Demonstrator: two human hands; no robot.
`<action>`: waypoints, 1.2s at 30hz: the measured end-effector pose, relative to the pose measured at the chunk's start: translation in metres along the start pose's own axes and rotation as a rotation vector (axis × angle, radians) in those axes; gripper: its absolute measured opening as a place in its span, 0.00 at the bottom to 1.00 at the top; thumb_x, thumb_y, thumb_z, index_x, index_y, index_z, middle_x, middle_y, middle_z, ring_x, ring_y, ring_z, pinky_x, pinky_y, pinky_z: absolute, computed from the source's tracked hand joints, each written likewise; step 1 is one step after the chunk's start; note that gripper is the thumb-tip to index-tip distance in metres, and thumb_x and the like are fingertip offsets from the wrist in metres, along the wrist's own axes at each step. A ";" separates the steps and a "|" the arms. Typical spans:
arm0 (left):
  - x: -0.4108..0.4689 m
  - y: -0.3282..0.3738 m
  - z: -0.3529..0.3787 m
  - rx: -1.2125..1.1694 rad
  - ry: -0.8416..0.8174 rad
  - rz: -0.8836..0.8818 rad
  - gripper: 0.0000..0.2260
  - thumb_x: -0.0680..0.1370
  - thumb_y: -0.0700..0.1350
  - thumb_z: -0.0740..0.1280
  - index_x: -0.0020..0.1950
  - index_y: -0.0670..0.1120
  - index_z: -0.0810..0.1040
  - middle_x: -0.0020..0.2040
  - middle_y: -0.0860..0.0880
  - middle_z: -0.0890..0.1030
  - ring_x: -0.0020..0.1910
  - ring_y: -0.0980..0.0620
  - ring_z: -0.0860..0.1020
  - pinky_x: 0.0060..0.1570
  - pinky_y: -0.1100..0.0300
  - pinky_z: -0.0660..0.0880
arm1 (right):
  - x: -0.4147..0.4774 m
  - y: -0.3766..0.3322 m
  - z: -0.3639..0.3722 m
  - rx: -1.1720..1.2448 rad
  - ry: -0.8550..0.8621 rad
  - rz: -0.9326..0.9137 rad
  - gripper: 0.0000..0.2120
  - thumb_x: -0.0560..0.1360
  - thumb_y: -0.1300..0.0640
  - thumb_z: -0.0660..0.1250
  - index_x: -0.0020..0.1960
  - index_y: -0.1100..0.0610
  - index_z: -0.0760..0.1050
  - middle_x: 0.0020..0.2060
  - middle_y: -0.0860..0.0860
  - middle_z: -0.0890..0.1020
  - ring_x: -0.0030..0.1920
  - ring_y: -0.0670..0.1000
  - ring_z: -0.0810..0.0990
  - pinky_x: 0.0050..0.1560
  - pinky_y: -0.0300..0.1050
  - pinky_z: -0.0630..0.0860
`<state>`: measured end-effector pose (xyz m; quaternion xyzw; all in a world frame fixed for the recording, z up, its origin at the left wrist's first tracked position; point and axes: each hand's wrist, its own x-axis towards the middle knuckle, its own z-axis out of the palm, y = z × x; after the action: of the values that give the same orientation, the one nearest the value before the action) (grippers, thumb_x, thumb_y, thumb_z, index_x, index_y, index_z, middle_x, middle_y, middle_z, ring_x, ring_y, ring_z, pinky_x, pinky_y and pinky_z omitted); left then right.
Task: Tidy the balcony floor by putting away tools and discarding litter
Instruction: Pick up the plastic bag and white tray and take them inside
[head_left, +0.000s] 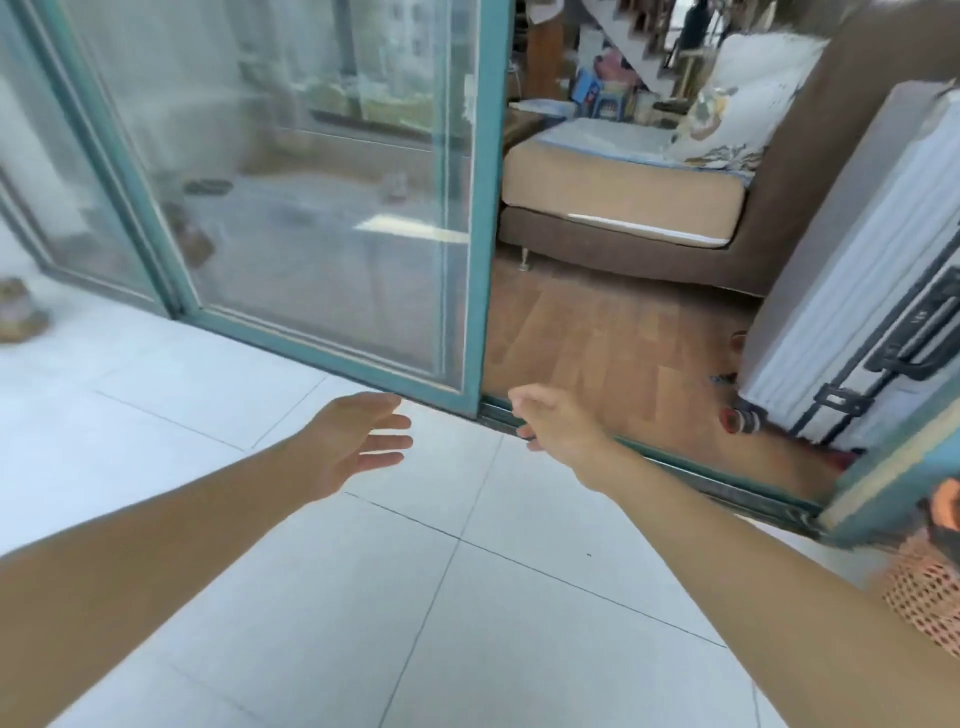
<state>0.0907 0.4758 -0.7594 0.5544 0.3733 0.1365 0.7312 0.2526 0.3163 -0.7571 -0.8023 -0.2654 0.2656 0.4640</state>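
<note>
My left hand (358, 441) is stretched out over the white tiled balcony floor (363, 597), fingers straight and spread, holding nothing. My right hand (556, 423) reaches toward the sliding door track (691, 475), its back toward the camera and its fingers loosely bent; nothing shows in it. No tool or piece of litter lies on the tiles in view. The picture is blurred by motion.
A teal-framed sliding glass door (332, 208) stands half open ahead. Beyond it are a wooden floor (597, 338), a brown sofa (639, 197) and a white suitcase (872, 291). An orange mesh thing (930, 592) sits at the right edge. Brownish objects (21, 312) lie far left.
</note>
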 end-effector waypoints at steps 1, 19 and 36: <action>-0.001 0.005 -0.023 -0.004 0.026 0.011 0.09 0.81 0.40 0.61 0.59 0.41 0.75 0.57 0.39 0.79 0.51 0.39 0.80 0.50 0.50 0.78 | 0.002 -0.013 0.019 -0.013 -0.044 -0.023 0.15 0.79 0.61 0.56 0.58 0.73 0.69 0.41 0.56 0.68 0.36 0.48 0.69 0.38 0.44 0.65; -0.120 -0.055 -0.481 -0.301 0.596 -0.063 0.09 0.80 0.43 0.63 0.59 0.42 0.75 0.50 0.42 0.80 0.46 0.43 0.81 0.49 0.51 0.80 | -0.021 -0.152 0.444 -0.116 -0.547 -0.046 0.16 0.77 0.55 0.59 0.56 0.67 0.72 0.45 0.52 0.74 0.43 0.51 0.76 0.47 0.48 0.75; -0.367 -0.283 -0.701 -0.092 1.052 -0.483 0.13 0.74 0.36 0.69 0.57 0.42 0.75 0.47 0.46 0.78 0.46 0.49 0.75 0.44 0.59 0.72 | -0.176 -0.161 0.742 -0.289 -1.095 -0.056 0.08 0.79 0.53 0.58 0.52 0.51 0.75 0.57 0.56 0.78 0.49 0.54 0.79 0.50 0.48 0.76</action>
<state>-0.7099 0.6488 -0.9474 0.2788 0.7959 0.2392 0.4813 -0.4013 0.7147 -0.9009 -0.5955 -0.5223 0.5914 0.1508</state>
